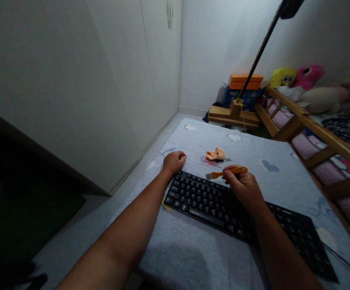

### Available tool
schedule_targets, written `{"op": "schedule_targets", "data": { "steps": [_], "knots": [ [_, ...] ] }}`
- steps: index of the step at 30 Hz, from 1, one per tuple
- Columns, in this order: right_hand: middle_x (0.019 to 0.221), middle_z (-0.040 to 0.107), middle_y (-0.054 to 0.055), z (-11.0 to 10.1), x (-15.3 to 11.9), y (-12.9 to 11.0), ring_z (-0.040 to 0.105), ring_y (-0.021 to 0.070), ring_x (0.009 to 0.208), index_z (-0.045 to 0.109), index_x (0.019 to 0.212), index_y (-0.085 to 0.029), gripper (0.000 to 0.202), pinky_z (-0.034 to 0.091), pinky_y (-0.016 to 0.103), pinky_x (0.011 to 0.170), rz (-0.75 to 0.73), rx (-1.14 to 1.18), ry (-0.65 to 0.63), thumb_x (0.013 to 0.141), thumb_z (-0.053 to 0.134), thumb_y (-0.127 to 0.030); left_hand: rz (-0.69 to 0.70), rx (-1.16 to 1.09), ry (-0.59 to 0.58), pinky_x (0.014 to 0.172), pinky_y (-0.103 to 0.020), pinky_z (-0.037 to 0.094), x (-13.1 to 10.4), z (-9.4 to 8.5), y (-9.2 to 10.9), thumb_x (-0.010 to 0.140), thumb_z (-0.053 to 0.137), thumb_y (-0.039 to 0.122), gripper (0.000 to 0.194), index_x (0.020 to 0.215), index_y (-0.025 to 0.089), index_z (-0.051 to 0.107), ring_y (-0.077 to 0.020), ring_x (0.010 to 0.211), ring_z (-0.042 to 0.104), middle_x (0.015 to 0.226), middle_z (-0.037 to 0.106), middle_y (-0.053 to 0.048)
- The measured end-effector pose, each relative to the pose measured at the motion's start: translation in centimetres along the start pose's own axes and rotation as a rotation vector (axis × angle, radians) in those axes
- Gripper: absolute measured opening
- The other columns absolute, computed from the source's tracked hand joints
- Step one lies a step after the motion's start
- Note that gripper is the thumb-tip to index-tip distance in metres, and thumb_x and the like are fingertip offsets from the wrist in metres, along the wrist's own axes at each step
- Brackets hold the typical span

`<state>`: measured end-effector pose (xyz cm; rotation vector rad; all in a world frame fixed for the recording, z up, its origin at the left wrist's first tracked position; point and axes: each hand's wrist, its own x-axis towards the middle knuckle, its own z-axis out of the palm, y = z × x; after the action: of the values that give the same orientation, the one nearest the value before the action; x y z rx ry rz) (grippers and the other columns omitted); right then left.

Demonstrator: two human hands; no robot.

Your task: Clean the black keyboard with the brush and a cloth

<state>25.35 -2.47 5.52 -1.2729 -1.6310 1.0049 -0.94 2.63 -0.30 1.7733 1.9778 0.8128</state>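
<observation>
A black keyboard (pixel 199 197) lies at a slant across the cloth-covered table, partly hidden under my right forearm. Above its upper rows, my right hand (pixel 243 183) pinches the orange handle of a small flat brush (pixel 215 175), whose pale bristles point left. My left hand (pixel 174 162) rests by the keyboard's upper left corner with its fingers curled in, and nothing shows in them. Just beyond the keyboard sit a crumpled orange cloth (pixel 215 154) and a few cotton swabs (pixel 212 164). Something yellow (pixel 167 207) peeks out from under the keyboard's left end.
Pale blue cloth with hearts covers the table (pixel 187 141). White wardrobe doors (pixel 117 80) rise on the left. A wooden stand (pixel 233 114) with a slanting pole is behind the table, near an orange box (pixel 245 81). To the right runs a wooden bed rail (pixel 319 129). A cable (pixel 344 257) leaves the keyboard.
</observation>
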Motion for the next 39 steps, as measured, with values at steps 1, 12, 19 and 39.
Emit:
{"op": "schedule_targets", "data": {
  "steps": [1,12,19,39],
  "knots": [
    [0.069,0.065,0.003,0.0,-0.1,-0.2,0.058,0.0170,0.061,0.064,0.090,-0.017,0.038,0.045,0.029,0.058,0.004,0.034,-0.028,0.082,0.064,-0.054,-0.004,0.000,-0.002,0.074,-0.027,0.047,0.0,0.0,0.1,0.088,0.054,0.028,0.028,0.098,0.018,0.078,-0.0192,0.081,0.067,0.088,0.076,-0.006],
    [0.066,0.060,-0.001,1.4,-1.1,-0.7,0.055,0.0144,0.060,0.065,0.085,-0.019,0.027,0.043,0.026,0.057,0.044,0.044,-0.503,0.088,0.062,-0.046,0.001,0.012,0.002,0.076,-0.027,0.048,-0.1,-0.1,0.1,0.088,0.054,0.028,0.028,0.098,0.019,0.078,-0.0194,0.082,0.067,0.087,0.076,-0.005],
    [0.071,0.064,0.003,1.1,-0.2,0.5,0.057,0.0172,0.062,0.066,0.090,-0.017,0.031,0.044,0.030,0.059,-0.010,-0.081,-0.138,0.089,0.057,-0.047,0.009,-0.005,-0.004,0.075,-0.028,0.048,-0.2,-0.2,0.0,0.087,0.054,0.028,0.028,0.097,0.018,0.078,-0.0199,0.080,0.067,0.086,0.075,-0.006],
    [0.070,0.063,0.000,2.7,-1.7,-1.4,0.056,0.0148,0.061,0.066,0.084,-0.019,0.026,0.044,0.027,0.059,0.028,0.036,-0.473,0.089,0.060,-0.044,0.028,-0.024,0.006,0.073,-0.027,0.048,-0.2,0.0,-0.3,0.087,0.053,0.029,0.029,0.097,0.018,0.078,-0.0186,0.078,0.066,0.084,0.075,-0.005]
  ]
}}
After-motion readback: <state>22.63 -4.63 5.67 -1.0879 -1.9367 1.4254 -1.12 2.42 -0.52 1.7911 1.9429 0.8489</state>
